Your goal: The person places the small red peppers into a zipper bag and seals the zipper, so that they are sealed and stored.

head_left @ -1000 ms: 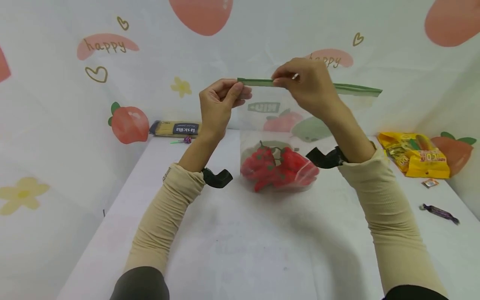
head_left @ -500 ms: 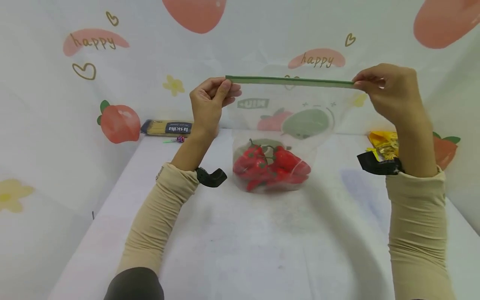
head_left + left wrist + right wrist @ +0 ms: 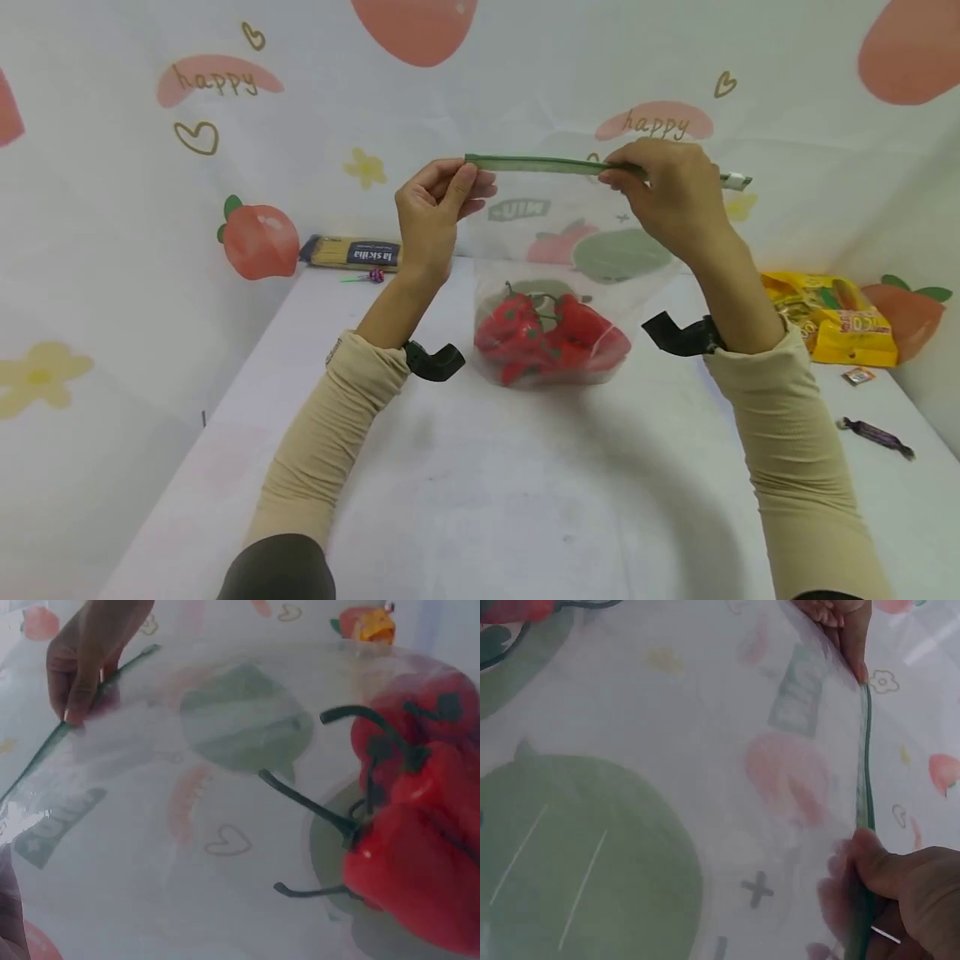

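Observation:
A clear zip bag (image 3: 510,242) with a green zip strip (image 3: 540,163) along its top hangs upright in front of me, printed with fruit shapes. Red peppers (image 3: 577,325) with green stems lie in its bottom, large and close in the left wrist view. My left hand (image 3: 431,212) pinches the strip's left end between thumb and fingers. Further right along the strip, my right hand (image 3: 667,196) pinches it; the right wrist view shows the thumb (image 3: 874,859) on the strip. Past this hand, a small white piece (image 3: 738,182) shows at the strip's right end.
A pasta packet (image 3: 352,252) and a lollipop (image 3: 371,276) lie at the table's back left. To the right are a yellow snack bag (image 3: 832,321), a small wrapped sweet (image 3: 858,376) and a dark twist-wrapped candy (image 3: 876,437). A printed cloth wall stands behind.
My right hand went from mid-strip out to the right end, then came back left along the strip. My left hand kept hold of the left end. The peppers stay in the bag's bottom.

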Available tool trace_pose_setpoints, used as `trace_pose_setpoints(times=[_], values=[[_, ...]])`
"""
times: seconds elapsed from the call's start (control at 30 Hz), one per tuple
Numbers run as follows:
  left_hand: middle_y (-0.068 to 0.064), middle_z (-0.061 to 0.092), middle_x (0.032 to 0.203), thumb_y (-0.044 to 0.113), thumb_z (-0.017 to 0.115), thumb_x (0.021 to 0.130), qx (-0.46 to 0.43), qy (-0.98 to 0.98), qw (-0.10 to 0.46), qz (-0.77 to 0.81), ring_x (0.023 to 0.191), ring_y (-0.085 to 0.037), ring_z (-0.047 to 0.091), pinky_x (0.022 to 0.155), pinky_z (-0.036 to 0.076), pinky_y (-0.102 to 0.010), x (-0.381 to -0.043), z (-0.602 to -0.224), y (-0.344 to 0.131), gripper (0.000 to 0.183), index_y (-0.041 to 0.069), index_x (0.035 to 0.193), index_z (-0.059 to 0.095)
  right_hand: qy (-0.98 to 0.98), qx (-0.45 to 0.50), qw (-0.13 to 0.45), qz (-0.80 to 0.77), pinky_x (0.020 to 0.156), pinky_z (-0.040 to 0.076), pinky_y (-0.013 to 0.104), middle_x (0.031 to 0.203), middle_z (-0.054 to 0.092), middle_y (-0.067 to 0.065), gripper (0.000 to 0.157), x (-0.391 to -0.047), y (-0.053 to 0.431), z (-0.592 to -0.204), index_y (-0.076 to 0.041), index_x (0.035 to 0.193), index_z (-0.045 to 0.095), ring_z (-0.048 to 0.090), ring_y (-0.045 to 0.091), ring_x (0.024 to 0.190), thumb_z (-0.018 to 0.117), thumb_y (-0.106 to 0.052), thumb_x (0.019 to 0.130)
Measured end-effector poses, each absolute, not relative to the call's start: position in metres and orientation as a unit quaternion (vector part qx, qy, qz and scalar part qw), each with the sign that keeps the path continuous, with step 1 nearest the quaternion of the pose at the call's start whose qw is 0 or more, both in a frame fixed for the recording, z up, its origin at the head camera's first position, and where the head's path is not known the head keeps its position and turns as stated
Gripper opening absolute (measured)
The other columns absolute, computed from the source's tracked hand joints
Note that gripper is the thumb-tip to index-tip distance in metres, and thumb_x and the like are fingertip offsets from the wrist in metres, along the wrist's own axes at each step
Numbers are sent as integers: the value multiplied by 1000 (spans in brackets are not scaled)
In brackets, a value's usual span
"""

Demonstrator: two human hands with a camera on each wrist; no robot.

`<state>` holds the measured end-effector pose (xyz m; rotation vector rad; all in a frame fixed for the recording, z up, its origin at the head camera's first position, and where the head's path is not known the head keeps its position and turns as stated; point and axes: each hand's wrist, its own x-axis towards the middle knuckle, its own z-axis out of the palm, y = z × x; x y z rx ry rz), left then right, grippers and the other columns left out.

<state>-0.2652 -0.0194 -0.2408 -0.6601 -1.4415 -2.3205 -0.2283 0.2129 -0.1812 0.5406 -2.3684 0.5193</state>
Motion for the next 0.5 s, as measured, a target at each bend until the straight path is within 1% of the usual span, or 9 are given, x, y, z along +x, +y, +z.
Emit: trace_pose_setpoints(times=[0.1, 0.17, 0.27, 0.33, 0.4, 0.47, 0.5], values=[[3, 70, 87, 14, 49, 95, -224, -525, 158, -806, 83, -13, 68, 76, 56, -26, -264, -252, -27, 21, 1, 104, 61, -898, 191, 350, 186, 61, 37, 18, 89, 71, 10, 20, -228, 211, -179, -2, 94, 71, 61, 19, 73, 65, -19, 84], [0, 67, 95, 16, 44, 97, -197, -535, 145, -809, 91, -14, 66, 85, 53, -29, -263, -269, -34, 28, -2, 114, 57, -888, 183, 375, 191, 62, 35, 13, 91, 72, 9, 22, -228, 212, -175, -3, 93, 72, 58, 6, 72, 65, -22, 84], [-12, 60, 110, 10, 41, 97, -113, -533, 99, -833, 99, -16, 61, 96, 48, -32, -259, -305, -40, 29, -4, 122, 48, -869, 171, 418, 202, 64, 34, 7, 91, 72, 10, 24, -227, 213, -162, -4, 92, 72, 48, -16, 69, 63, -25, 86], [-19, 54, 118, 4, 40, 95, -44, -526, 49, -848, 106, -20, 57, 101, 44, -34, -254, -333, -37, 31, -5, 125, 44, -856, 170, 432, 226, 66, 37, 1, 92, 71, 12, 27, -226, 212, -151, -1, 92, 72, 41, -25, 67, 61, -25, 87], [-25, 48, 126, -2, 40, 93, 8, -524, -20, -851, 113, -26, 53, 104, 41, -35, -246, -358, -29, 37, -5, 129, 39, -847, 169, 442, 241, 69, 41, 1, 89, 71, 16, 30, -225, 210, -140, 1, 91, 72, 43, -26, 65, 59, -26, 88], [-29, 44, 131, -4, 40, 91, 12, -550, -98, -829, 120, -32, 49, 107, 38, -37, -236, -377, -15, 44, -7, 135, 32, -838, 173, 447, 260, 71, 46, 3, 88, 71, 18, 32, -223, 205, -132, 2, 89, 72, 46, -23, 65, 60, -27, 87], [-29, 43, 132, -4, 41, 92, 1, -560, -141, -816, 123, -34, 46, 108, 37, -38, -230, -385, -8, 47, -7, 137, 28, -834, 173, 450, 267, 72, 47, 4, 87, 71, 18, 32, -223, 203, -129, 2, 88, 72, 48, -22, 64, 61, -27, 86]])
